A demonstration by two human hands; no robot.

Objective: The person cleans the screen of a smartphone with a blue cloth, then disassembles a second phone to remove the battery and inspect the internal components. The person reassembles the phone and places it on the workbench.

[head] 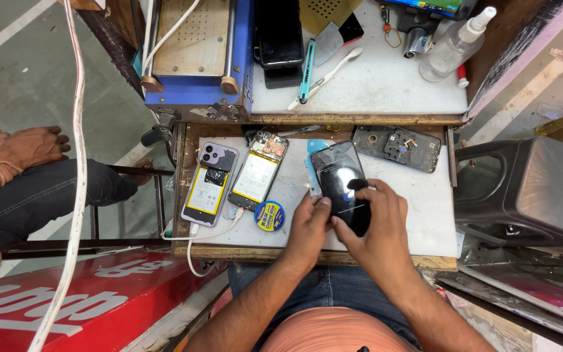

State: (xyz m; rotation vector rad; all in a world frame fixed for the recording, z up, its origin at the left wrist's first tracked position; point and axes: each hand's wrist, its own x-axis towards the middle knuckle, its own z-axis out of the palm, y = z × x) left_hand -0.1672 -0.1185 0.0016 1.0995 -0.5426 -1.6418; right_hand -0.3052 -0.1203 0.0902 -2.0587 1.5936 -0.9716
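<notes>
I see both hands on the black smartphone, which lies tilted on the white work tray. My left hand pinches its lower left edge; my right hand wraps its lower right side. Left of the phone sit a blue tape roll and two opened phones; bare tray lies right of it.

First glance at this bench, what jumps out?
Both hands meet at centre on a black phone with a glossy screen: left hand at its lower edge, right hand over its lower right. To their left lie two opened phones, batteries exposed. A blue machine stands on the upper shelf, top left.
</notes>
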